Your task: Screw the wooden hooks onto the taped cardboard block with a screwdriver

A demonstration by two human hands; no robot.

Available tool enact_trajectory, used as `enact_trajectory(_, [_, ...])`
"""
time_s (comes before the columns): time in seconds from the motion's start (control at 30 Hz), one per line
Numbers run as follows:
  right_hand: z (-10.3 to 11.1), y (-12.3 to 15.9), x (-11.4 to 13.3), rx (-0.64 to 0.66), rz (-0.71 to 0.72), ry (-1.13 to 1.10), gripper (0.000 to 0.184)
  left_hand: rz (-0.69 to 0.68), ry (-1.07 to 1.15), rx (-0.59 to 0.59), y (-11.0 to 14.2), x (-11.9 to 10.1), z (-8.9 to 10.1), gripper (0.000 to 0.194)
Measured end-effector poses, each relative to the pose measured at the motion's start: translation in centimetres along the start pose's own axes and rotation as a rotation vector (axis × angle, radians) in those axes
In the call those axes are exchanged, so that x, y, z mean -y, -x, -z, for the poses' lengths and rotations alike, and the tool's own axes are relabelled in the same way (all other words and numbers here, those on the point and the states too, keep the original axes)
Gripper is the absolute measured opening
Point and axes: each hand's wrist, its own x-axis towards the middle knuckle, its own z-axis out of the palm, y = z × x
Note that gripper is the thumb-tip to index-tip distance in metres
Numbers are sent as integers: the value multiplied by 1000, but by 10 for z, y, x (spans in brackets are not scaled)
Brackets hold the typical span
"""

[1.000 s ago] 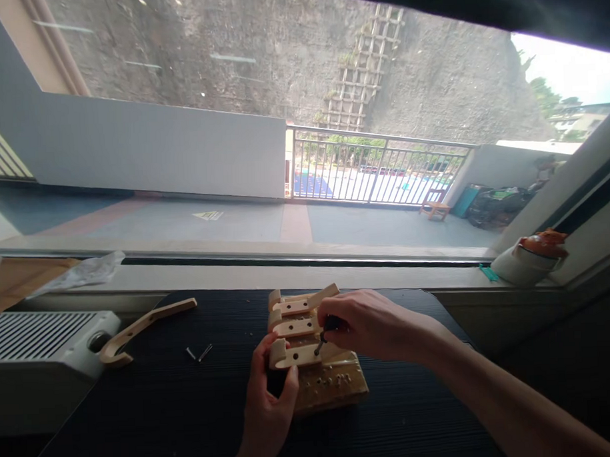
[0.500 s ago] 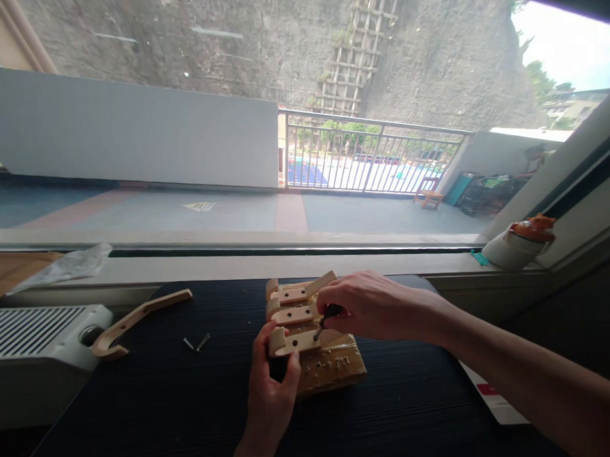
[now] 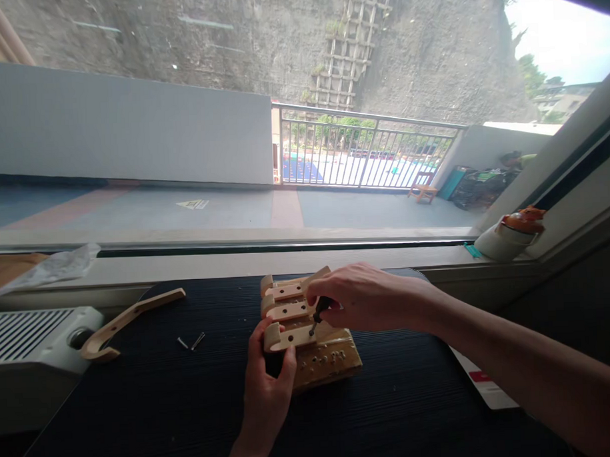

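Note:
Three pale wooden hooks lie side by side across a tape-wrapped block [image 3: 330,364] whose near face is pitted with holes. My left hand [image 3: 270,370] grips the curved end of the nearest wooden hook [image 3: 299,337], thumb in front and fingers behind. My right hand [image 3: 355,297] is closed round the dark handle of a screwdriver [image 3: 318,317]. Its tip meets the right-hand hole of that hook. Behind it are the middle hook [image 3: 292,310] and the far hook [image 3: 288,291], each with dark spots at its holes; my right hand hides part of them.
On the dark table [image 3: 191,406], two screws [image 3: 191,342] and a loose wooden hook [image 3: 133,318] lie to the left. A white radiator [image 3: 38,338] stands beyond the left edge. A bottle [image 3: 513,234] and a plastic bag [image 3: 61,267] rest on the windowsill.
My right hand has turned slightly on the screwdriver, showing more of its shaft. The whole view has shifted a little; the hooks and block keep their places.

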Motion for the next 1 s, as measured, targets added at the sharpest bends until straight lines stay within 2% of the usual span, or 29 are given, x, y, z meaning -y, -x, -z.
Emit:
enact_trajectory(0.1, [4,-2,3,30,26,-12,18,-8,-7,-1,0,0,0,48])
enact_trajectory(0.23, [-2,-7,3,13,50,-30,18,-6,-11,8,1,0,0,48])
enact_trajectory(0.4, [-6,-9,2,-21,-24,16,19,-28,-22,6,2,0,0,47])
enact_trajectory(0.63, [11,-6,3,116,46,-28,24,-26,-15,2,2,1,-1,48])
enact_trajectory(0.87, [-5,-7,-6,59,-25,-54,23,-26,-18,-3,1,1,-1,47])
enact_trajectory(1.0, [3,-5,-4,64,-8,-4,25,-20,-16,-1,2,3,0,48])
